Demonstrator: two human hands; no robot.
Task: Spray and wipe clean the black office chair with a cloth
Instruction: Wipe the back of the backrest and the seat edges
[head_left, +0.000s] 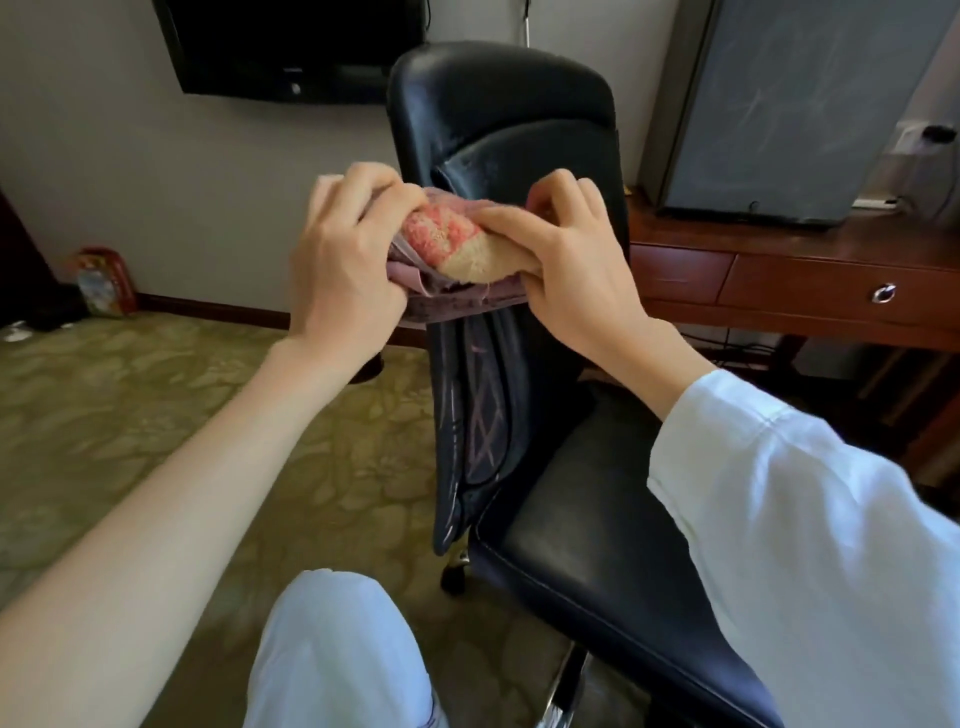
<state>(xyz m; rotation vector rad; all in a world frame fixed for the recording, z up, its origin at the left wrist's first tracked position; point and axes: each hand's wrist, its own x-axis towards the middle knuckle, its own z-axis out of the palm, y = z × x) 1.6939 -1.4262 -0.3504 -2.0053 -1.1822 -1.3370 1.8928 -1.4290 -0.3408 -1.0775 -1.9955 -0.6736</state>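
While the black office chair (498, 109) stands just in front of the person, its backrest upright and its seat (597, 519) low on the right, nothing is touching its surface at this moment. The cloth (447, 244), a bunched wad of pink, beige and mauve towelling, is held in the air in front of the backrest, apart from it as far as I can judge. Both hands have it: the left hand (343, 265) curls its fingers over the left end, and the right hand (576, 265) pinches the right end between thumb and bent fingers, as if folding or regathering it. A dark strip with pale lines (478, 415) hangs below; it may be part of the cloth or of the chair, the view does not settle it.

No spray bottle shows, and whether the leather is wet cannot be told. Dull greyish patches on the backrest suggest wiping is largely left to do. Beyond are a wooden worktop (779, 244) and patterned carpet (130, 389).
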